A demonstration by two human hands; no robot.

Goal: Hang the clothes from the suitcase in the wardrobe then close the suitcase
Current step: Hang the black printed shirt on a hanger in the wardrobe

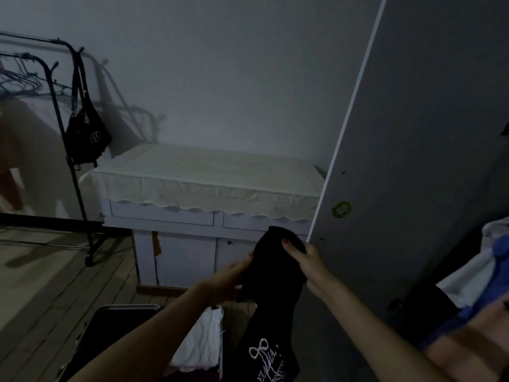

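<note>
Two hands hold one black garment point(271, 288) at about 6 o'clock in your head view. Your left hand point(228, 277) grips its left edge, fingers curled into the cloth; your right hand point(308, 260) pinches the bunched top between thumb and fingers, one painted nail showing. The garment hangs downward, with one white printed design near its lower end.

One open suitcase point(115, 326) lies below your left forearm at 7 o'clock, its dark lid raised; inside lies one folded white garment point(203, 340), with a strip of pinkish cloth beneath, too dim to identify.

One white wardrobe door point(413, 161) stands open from 1 to 5 o'clock, bearing one round green sticker point(341, 209). Right of it, at 4 o'clock, sits piled clothing point(484, 271) in white and blue; the count cannot be told.

One white cabinet point(192, 244) covered by one cream cloth point(206, 177) stands at centre. One black clothes rack point(68, 133) at 10 o'clock carries one black bag point(86, 133) and several empty hangers point(22, 81), too blurred to count.
</note>
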